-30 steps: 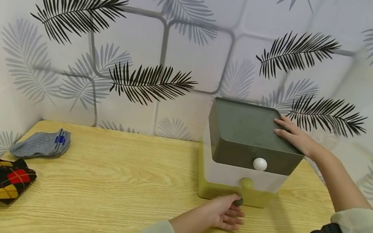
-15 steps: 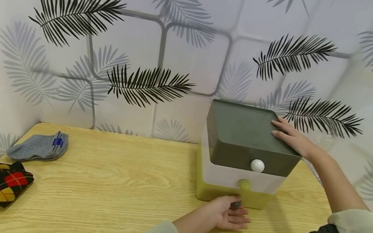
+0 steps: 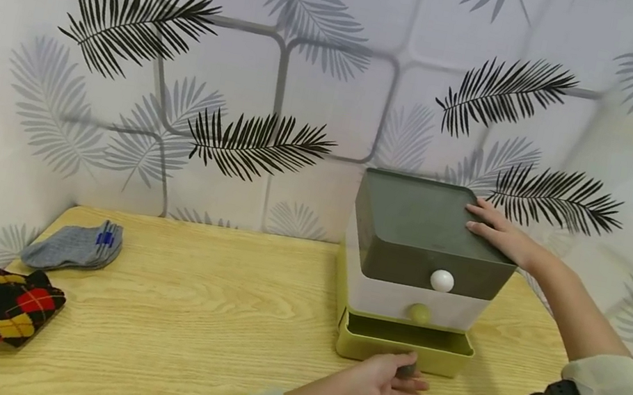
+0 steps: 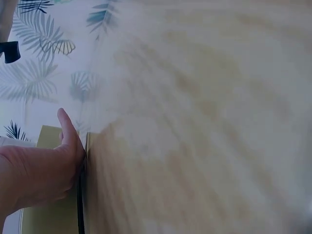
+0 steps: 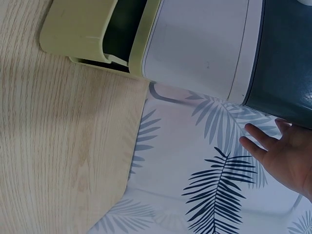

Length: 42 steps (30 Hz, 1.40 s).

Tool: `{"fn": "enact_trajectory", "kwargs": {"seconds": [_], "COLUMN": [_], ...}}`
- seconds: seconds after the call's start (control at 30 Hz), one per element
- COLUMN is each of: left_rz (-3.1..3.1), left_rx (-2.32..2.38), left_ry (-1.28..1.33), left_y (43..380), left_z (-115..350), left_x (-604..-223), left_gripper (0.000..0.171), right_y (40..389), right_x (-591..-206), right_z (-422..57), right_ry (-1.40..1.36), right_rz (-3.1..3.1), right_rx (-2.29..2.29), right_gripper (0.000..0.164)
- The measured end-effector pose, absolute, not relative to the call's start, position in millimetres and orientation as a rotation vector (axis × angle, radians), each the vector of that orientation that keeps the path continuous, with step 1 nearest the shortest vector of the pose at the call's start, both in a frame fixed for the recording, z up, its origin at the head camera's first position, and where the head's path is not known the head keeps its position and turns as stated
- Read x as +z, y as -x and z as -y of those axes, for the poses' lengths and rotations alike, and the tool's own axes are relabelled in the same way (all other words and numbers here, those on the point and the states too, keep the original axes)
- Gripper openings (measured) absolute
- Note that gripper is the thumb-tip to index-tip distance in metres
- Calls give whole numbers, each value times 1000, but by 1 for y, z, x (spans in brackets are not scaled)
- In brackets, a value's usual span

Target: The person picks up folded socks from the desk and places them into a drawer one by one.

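In the head view a small three-tier drawer unit (image 3: 414,218), dark grey over white over olive green, stands at the back right of the table. Its olive bottom drawer (image 3: 352,346) is pulled partway out. My left hand (image 3: 379,385) pinches that drawer's dark round knob (image 3: 406,370) by the thumb side, the other fingers loosely extended below. On the unit's top, at the right edge, my right hand (image 3: 494,232) rests with fingers spread. The right wrist view shows the partly open olive drawer (image 5: 73,29) and my right hand (image 5: 287,153) against the dark top tier.
Grey folded socks (image 3: 76,245) with a blue mark lie at the table's left. In front of them sits a folded black, red and yellow argyle textile (image 3: 8,305). The wood-grain table (image 3: 196,303) meets a leaf-patterned backdrop (image 3: 321,99) behind.
The bottom drawer was shut and now stands partly out, drawn toward me by my left hand on its knob. My right hand keeps its place on the unit's top.
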State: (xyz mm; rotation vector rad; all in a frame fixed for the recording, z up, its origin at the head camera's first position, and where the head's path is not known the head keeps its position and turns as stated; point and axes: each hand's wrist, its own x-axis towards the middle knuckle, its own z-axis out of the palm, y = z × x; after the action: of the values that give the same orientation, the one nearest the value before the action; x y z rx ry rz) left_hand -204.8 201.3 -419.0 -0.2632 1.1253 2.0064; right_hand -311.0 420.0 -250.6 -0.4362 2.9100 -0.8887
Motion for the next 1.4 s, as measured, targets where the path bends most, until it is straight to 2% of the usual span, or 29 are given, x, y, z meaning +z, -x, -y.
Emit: {"fn": "enact_trajectory", "kwargs": {"seconds": [0.27, 0.77, 1.0, 1.23, 1.4], "left_rz": [-1082, -983, -1056, -1061, -1087], "left_rx": [2002, 1909, 1857, 1797, 1746], "left_ry": [312, 348, 302, 252, 215], "left_y": [189, 157, 146, 139, 132], "left_z": [-200, -189, -183, -178, -175], "left_x": [-418, -416, -416, -416, -414], "left_gripper": [29, 27, 23, 30, 26], "right_y": [310, 312, 311, 312, 314], "right_x": [-251, -248, -249, -250, -251], "right_z": [-422, -419, -419, -419, -421], "right_ry": [441, 436, 442, 427, 413], "right_rz": [-2897, -2901, -2896, -2894, -2897], "right_rx": [-901, -887, -903, -898, -889], "right_gripper": [63, 64, 63, 63, 63]}}
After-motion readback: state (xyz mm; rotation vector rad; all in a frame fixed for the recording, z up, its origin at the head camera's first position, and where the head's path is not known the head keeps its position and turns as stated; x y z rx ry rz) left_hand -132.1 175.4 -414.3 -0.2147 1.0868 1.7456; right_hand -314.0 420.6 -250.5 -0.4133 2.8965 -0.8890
